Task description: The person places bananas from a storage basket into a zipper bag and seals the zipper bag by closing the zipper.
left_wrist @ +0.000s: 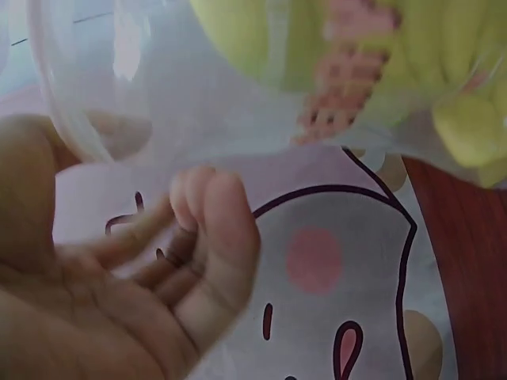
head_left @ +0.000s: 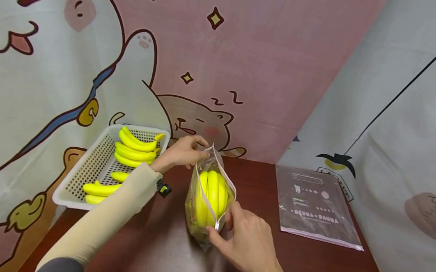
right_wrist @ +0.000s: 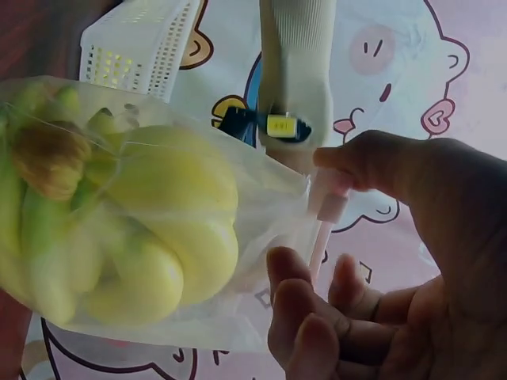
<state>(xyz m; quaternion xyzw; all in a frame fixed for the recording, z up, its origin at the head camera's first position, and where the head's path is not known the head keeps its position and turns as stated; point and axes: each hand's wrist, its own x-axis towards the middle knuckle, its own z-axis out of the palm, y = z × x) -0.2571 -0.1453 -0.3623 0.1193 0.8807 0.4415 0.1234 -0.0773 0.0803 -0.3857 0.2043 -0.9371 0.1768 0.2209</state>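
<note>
A clear zipper bag point(head_left: 204, 237) stands upright on the table, its mouth spread. Inside it sits a bunch of yellow bananas point(head_left: 212, 195). My left hand point(head_left: 185, 151) holds the far upper corner of the bag's mouth; its thumb shows through the film in the left wrist view, with the fingers point(left_wrist: 226, 229) curled outside. At the near corner, my right hand point(head_left: 247, 238) has thumb and curled fingers around the rim, beside the zipper slider point(head_left: 217, 226). In the right wrist view the thumb touches the pale slider point(right_wrist: 332, 207).
A white perforated basket point(head_left: 87, 162) with several more bananas point(head_left: 135, 153) stands at the left. On the right, another clear zipper bag point(head_left: 312, 206) with a pink zipper lies flat. Printed cartoon cloth point(head_left: 265, 72) hangs behind the dark red table point(head_left: 153, 247).
</note>
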